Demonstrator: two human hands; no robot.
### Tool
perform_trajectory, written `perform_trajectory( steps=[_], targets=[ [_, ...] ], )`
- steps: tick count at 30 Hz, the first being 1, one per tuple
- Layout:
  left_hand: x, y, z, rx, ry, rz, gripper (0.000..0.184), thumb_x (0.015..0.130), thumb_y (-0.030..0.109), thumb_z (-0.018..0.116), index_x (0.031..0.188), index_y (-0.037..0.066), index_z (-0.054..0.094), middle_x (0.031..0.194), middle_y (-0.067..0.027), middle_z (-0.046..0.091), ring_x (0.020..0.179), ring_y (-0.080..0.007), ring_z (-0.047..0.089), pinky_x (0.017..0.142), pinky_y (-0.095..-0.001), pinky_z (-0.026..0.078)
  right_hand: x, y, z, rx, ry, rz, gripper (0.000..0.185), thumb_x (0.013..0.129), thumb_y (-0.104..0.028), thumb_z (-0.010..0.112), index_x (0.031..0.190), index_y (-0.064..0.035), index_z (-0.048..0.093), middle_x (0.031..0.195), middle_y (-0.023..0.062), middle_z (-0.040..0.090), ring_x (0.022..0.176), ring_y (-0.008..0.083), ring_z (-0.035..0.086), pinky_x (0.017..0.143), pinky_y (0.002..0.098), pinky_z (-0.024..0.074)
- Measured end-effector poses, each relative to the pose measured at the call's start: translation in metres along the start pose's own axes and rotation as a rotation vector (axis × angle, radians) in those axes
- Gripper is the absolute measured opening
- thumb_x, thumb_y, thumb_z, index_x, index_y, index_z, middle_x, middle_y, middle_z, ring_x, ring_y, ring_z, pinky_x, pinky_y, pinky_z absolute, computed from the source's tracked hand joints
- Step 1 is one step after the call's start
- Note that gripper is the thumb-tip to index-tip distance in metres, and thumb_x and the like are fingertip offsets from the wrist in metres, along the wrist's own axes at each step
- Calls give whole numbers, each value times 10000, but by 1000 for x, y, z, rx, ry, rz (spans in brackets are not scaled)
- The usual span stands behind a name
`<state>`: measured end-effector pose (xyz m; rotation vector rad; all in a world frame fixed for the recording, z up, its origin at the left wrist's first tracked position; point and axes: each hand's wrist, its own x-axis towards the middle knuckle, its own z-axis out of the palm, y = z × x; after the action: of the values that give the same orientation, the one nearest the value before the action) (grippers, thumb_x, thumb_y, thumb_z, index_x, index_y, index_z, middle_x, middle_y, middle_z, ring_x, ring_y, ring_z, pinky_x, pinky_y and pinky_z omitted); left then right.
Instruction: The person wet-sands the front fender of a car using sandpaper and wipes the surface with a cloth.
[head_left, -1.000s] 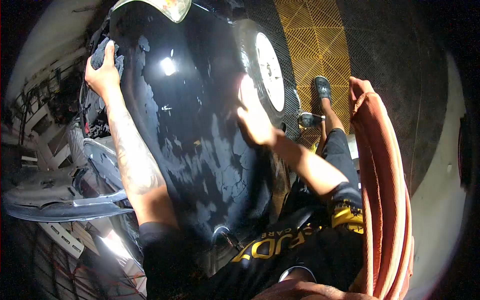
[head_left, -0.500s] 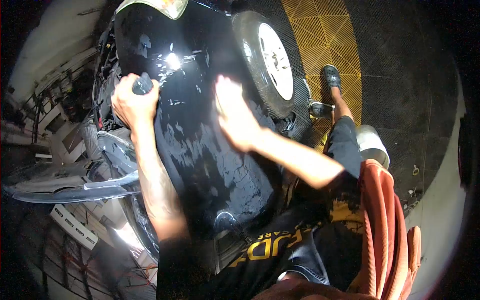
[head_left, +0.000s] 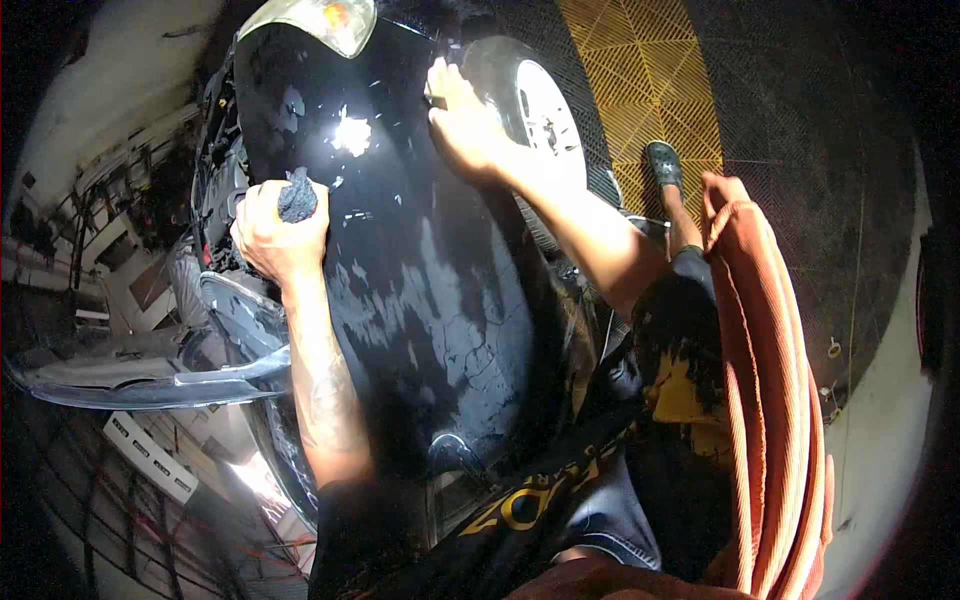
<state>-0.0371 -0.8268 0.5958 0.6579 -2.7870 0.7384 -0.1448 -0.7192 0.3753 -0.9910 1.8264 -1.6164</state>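
My left hand (head_left: pixel 282 232) is closed round a crumpled dark grey cloth (head_left: pixel 297 198), above the left edge of a black car fender (head_left: pixel 385 235). My right hand (head_left: pixel 464 125) lies along the fender beside the wheel (head_left: pixel 549 120), its fingers stretched toward the headlight (head_left: pixel 335 22). A small dark piece shows at the thumb side of that hand; its kind is too small to make out. The fender carries dull grey patches, cracked paint and light scratches round a bright reflection.
Left of the fender lie the exposed engine bay (head_left: pixel 222 190) and a detached-looking mirror or trim piece (head_left: pixel 160 385). An orange-brown cloth (head_left: pixel 765 400) hangs at my right side. My shoe (head_left: pixel 664 163) stands on yellow and black floor tiles (head_left: pixel 640 60).
My right hand has slid up the fender toward the headlight. My left hand has dropped slightly and shifted right, still holding the dark cloth. The orange-brown cloth has swung up.
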Motion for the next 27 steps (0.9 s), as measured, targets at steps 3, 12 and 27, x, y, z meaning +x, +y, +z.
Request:
perform_trajectory(
  steps=[3,12,27],
  targets=[
    [1,0,-1,-1,-19,-8,239,693,288,805,757,135,633,801,-34,633,789,-275,628,710,-427,475,-56,-16,1,38,-72,7,678,924,-142,507,1503,94,245,1594,300,188,1501,427,151,1247,456,111],
    [3,2,-1,47,25,17,240,696,275,842,744,130,657,763,-48,646,736,-291,654,661,-432,507,-13,15,11,-4,14,-12,699,927,-165,493,1516,85,211,1596,304,178,1498,413,169,1242,453,132],
    [1,-2,4,59,-5,-32,275,683,338,840,769,147,662,833,-16,655,803,-253,642,723,-407,481,-111,-55,3,-89,-154,-29,680,888,-129,491,1466,145,261,1563,351,206,1486,463,167,1234,529,101]
  ],
)
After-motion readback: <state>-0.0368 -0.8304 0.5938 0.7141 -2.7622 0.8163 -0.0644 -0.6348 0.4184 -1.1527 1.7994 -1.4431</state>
